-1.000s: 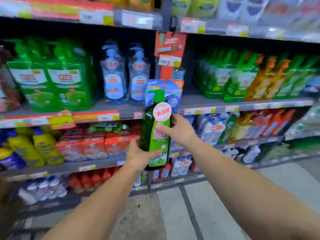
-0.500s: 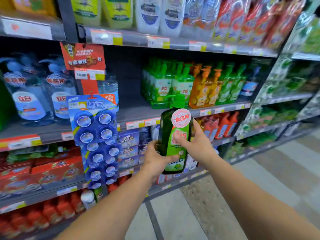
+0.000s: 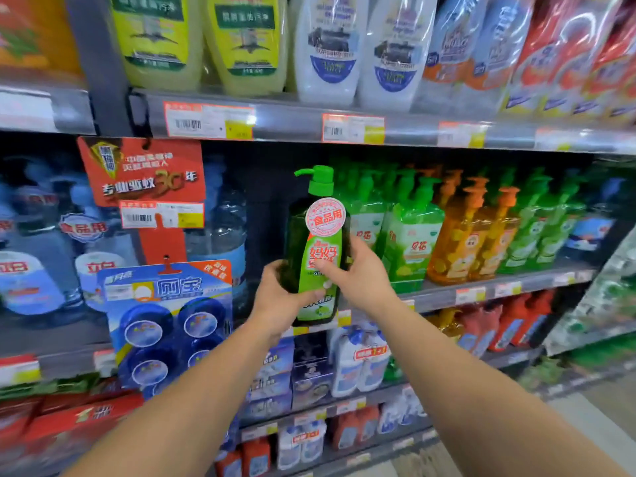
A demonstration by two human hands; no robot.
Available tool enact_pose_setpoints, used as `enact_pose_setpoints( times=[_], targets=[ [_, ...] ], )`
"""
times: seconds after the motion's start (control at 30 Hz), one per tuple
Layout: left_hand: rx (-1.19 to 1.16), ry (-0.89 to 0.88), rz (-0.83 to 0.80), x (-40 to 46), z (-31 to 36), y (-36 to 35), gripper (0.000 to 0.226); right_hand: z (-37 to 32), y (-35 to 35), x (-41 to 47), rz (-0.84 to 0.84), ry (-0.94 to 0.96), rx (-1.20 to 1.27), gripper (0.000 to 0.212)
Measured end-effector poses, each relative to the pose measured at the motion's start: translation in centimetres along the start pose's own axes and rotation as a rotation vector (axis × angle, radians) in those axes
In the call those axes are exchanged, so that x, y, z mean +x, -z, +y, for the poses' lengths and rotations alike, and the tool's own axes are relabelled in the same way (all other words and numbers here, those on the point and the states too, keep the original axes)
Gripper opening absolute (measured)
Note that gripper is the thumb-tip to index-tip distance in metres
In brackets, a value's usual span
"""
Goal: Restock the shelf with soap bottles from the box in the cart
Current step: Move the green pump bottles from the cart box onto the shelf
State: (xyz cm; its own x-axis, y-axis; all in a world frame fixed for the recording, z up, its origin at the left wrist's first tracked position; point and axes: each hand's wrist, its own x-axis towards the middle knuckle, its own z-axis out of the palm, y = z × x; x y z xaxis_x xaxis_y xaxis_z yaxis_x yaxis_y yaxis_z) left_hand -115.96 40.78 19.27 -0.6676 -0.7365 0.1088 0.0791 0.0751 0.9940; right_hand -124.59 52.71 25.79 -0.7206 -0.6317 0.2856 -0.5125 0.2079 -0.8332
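Both hands gripped one upright green soap bottle (image 3: 318,256): the left hand (image 3: 278,301) curled round its lower side, the right hand (image 3: 358,273) wrapped behind, thumb across the label. Palms hid the bottle's lower edges. It hung before the shelf (image 3: 481,290), beside blurred green and orange bottles (image 3: 457,232).

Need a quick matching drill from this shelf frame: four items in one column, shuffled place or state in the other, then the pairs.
Items:
1. dark green pump bottle
2. orange pump bottles
3. blue hanging pack
4. yellow-green pouches

Places/states:
A. top shelf, upper left
B. held upright in both hands
C. on the middle shelf, between green bottles
D. hung on the shelf front, left of the hands

Pairs: 1-B, 2-C, 3-D, 4-A
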Motion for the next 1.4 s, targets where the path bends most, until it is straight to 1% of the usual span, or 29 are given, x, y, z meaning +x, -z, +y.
enact_pose_setpoints(
  times=[0.07,0.17,0.3,0.37,0.43,0.5,0.6,0.67,0.8,0.93,1.03,1.17,1.3,1.4],
  targets=[
    [0.035,-0.019,0.017,2.7,-0.1,0.0,0.087,0.7,-0.7,2.6,0.006,0.012,0.015,0.058],
    [0.069,0.005,0.032,4.9,-1.1,0.0,0.088,2.5,-2.1,5.0,-0.003,0.009,0.04,0.057],
    [0.102,0.048,0.061,6.4,-3.2,0.0,0.094,5.1,-3.7,7.0,-0.073,0.006,0.062,0.075],
    [0.151,0.05,0.101,7.2,-3.7,0.1,0.095,6.1,-4.2,8.1,-0.097,0.016,0.075,0.08],
    [0.226,0.053,0.13,7.9,-3.9,0.4,0.091,7.1,-4.6,8.8,-0.134,0.006,0.062,0.076],
    [0.302,0.034,0.148,8.5,-4.0,0.4,0.085,8.1,-4.9,9.4,-0.181,-0.014,0.033,0.067],
    [0.358,0.026,0.198,8.9,-4.4,0.3,0.083,9.0,-5.4,10.3,-0.238,-0.024,0.001,0.056],
    [0.359,0.04,0.231,8.9,-4.9,0.5,0.082,9.1,-5.5,11.1,-0.257,-0.021,0.002,0.055],
    [0.315,0.064,0.269,9.3,-5.7,0.6,0.068,9.4,-5.9,12.0,-0.243,-0.011,-0.038,0.051],
    [0.328,0.08,0.284,10.5,-6.0,0.4,0.059,9.9,-6.8,12.6,-0.26,-0.046,-0.081,0.044],
    [0.362,0.086,0.303,11.5,-6.3,0.2,0.062,10.7,-7.6,12.8,-0.283,-0.106,-0.114,0.039],
    [0.429,0.117,0.336,13.0,-6.5,-0.1,0.07,10.8,-8.4,13.8,-0.254,-0.122,-0.142,0.035],
    [0.466,0.123,0.376,14.1,-6.7,-0.6,0.068,10.8,-9.2,14.7,-0.208,-0.109,-0.173,0.029],
    [0.484,0.132,0.389,14.4,-6.7,-0.8,0.069,10.8,-9.5,15.1,-0.217,-0.115,-0.172,0.031]
  ],
)
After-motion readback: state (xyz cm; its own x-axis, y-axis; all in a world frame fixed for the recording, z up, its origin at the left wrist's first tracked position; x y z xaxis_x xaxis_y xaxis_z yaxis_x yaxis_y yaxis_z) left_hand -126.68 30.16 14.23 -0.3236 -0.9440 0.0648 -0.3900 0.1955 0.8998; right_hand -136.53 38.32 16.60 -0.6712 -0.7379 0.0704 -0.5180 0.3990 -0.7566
